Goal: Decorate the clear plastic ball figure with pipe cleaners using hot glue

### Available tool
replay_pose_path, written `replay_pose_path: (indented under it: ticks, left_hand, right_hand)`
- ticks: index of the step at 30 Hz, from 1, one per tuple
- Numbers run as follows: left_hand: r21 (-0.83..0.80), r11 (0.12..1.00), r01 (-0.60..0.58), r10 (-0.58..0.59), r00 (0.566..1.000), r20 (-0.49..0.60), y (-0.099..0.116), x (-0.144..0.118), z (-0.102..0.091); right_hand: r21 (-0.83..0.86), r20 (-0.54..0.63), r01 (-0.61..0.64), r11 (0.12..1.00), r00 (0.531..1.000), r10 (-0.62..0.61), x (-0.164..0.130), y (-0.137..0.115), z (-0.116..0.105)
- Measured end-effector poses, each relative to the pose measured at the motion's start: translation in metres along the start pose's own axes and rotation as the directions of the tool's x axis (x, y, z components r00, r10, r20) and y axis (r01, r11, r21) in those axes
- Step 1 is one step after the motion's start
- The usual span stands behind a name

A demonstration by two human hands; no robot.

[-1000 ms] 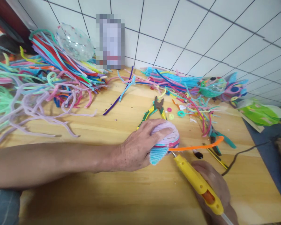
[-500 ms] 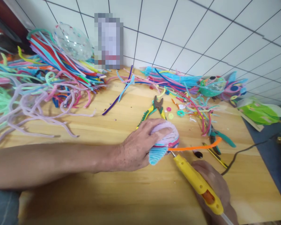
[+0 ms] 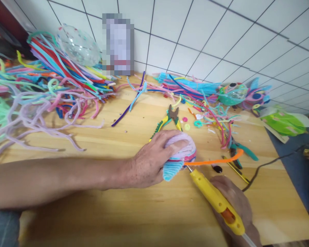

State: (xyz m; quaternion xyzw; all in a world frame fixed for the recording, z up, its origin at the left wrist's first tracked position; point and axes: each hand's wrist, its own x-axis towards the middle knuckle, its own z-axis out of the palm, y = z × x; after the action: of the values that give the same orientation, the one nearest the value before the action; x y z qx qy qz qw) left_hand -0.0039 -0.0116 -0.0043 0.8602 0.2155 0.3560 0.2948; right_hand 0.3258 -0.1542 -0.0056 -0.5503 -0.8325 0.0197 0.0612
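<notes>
My left hand (image 3: pixel 154 159) is closed around a rounded pipe-cleaner craft piece (image 3: pixel 181 147), lilac on top with pink and dark blue bands. A light blue ribbed fin (image 3: pixel 173 170) sticks out from its lower side. From its right side an orange pipe cleaner (image 3: pixel 213 161) stretches out to the right, its far end curving up. My right hand (image 3: pixel 233 199) grips a yellow hot glue gun (image 3: pixel 216 202), with a clear glue stick (image 3: pixel 248 240) at its back end. The gun's metal nozzle is at the craft piece, by the base of the orange pipe cleaner.
Green-and-yellow pliers (image 3: pixel 173 115) lie just behind the craft piece. Teal-handled pliers (image 3: pixel 247 153), a yellow-black pen-like tool (image 3: pixel 238 171) and a black oval piece (image 3: pixel 217 168) lie to the right. Pipe cleaners (image 3: pixel 67 72) heap at left; finished-looking fish crafts (image 3: pixel 233 94) stand by the tiled wall.
Both hands hold almost the same pose, the nozzle still at the base of the orange pipe cleaner. The whole view has shifted very slightly.
</notes>
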Motion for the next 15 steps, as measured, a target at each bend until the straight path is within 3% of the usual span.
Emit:
replay_pose_path:
  ticks: [5, 10, 15]
  left_hand:
    - [-0.006, 1.000, 0.003, -0.003, 1.000, 0.005, 0.0004, 0.0000, -0.0003]
    - [-0.018, 1.000, 0.001, -0.001, 1.000, 0.009, 0.0001, 0.0000, -0.0008]
    - [-0.009, 1.000, 0.001, -0.001, 1.000, -0.002, -0.0003, 0.0000, 0.0001]
  right_hand:
    - [0.028, 0.006, 0.002, 1.000, 1.000, -0.002, -0.0024, 0.0006, 0.0028]
    - [0.033, -0.049, -0.084, 0.996, 0.995, 0.086, -0.0007, -0.0040, 0.0023]
    - [0.026, -0.016, 0.004, 1.000, 1.000, -0.004, 0.0033, -0.0018, -0.0011]
